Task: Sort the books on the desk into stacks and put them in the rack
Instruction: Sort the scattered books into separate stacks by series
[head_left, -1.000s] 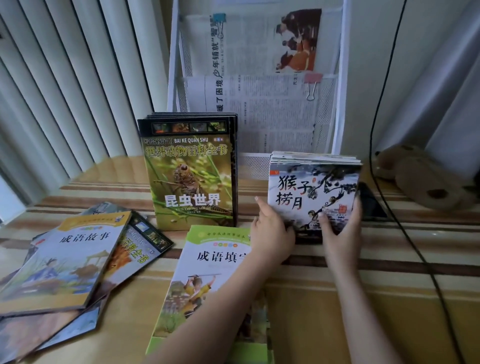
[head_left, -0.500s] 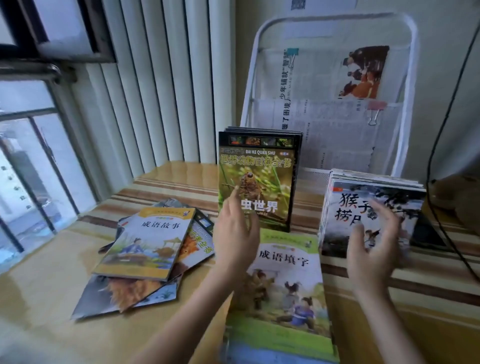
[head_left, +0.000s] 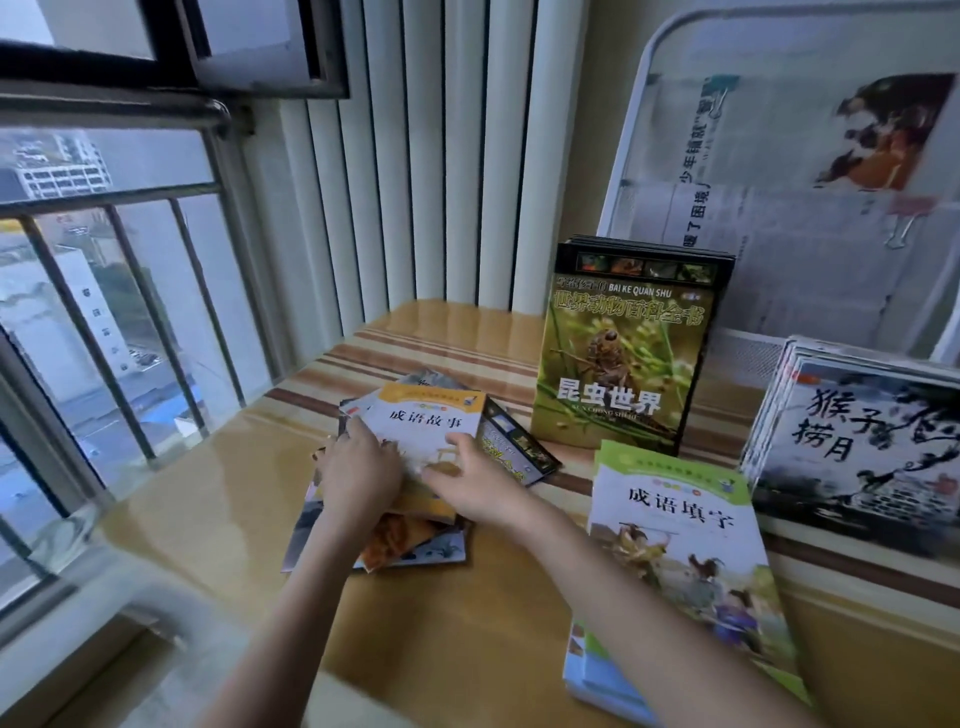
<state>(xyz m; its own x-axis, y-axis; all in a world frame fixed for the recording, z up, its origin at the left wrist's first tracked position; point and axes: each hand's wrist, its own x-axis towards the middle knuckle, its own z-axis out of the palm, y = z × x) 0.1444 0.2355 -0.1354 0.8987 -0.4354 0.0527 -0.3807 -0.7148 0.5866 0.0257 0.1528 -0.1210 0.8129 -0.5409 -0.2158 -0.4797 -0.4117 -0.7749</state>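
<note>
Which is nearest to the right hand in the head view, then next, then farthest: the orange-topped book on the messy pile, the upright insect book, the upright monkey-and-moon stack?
From the right hand:
1. Orange-topped book: under its fingers, atop the loose pile.
2. Insect book: upright, behind and to the right.
3. Monkey-and-moon stack: upright at the far right.

Glossy paper book covers (head_left: 621, 358), polished wooden desk (head_left: 208, 499), white metal rack (head_left: 631, 104).

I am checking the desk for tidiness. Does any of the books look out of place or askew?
Yes. The loose pile near the window lies fanned at mixed angles, unlike the upright insect books and monkey books. The left hand and right hand rest on its top orange book.
</note>
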